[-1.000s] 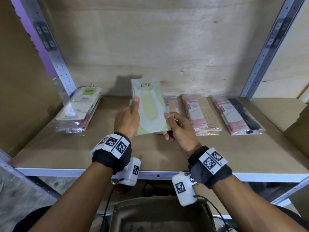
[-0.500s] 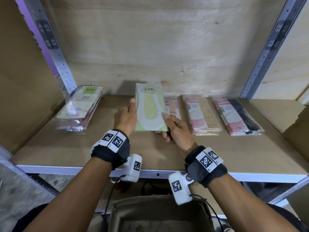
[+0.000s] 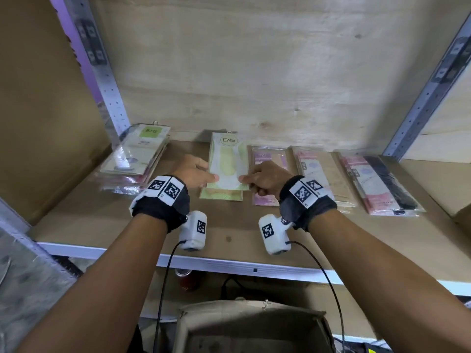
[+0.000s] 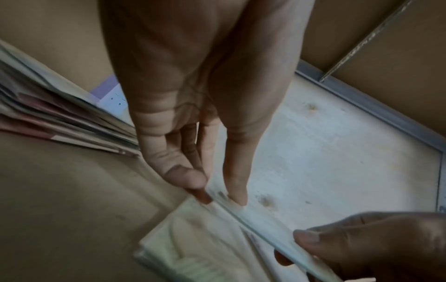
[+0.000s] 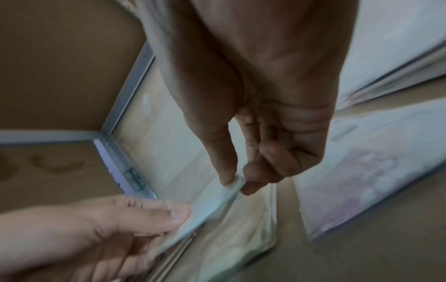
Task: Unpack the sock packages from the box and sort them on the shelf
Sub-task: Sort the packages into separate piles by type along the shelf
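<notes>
A pale green sock package point(image 3: 228, 161) marked ENE lies low over another green package point(image 3: 221, 195) on the brown shelf board point(image 3: 229, 225). My left hand point(image 3: 193, 171) pinches the upper package's near left edge between thumb and fingers point(image 4: 193, 177). My right hand point(image 3: 265, 178) pinches its near right edge point(image 5: 237, 183). The package point(image 4: 265, 227) still sits a little above the one below. The open cardboard box point(image 3: 252, 327) is below the shelf, in front of me.
A stack of green and pink packages point(image 3: 135, 159) sits at the shelf's left. Pink packages point(image 3: 267, 197), point(image 3: 323, 174) and a pink and black one point(image 3: 379, 182) line up to the right. Metal uprights point(image 3: 102, 70), point(image 3: 430, 90) flank the bay.
Both hands have lowered the green package from a raised tilt down and back onto the green one on the shelf. My hands still hold its near edge.
</notes>
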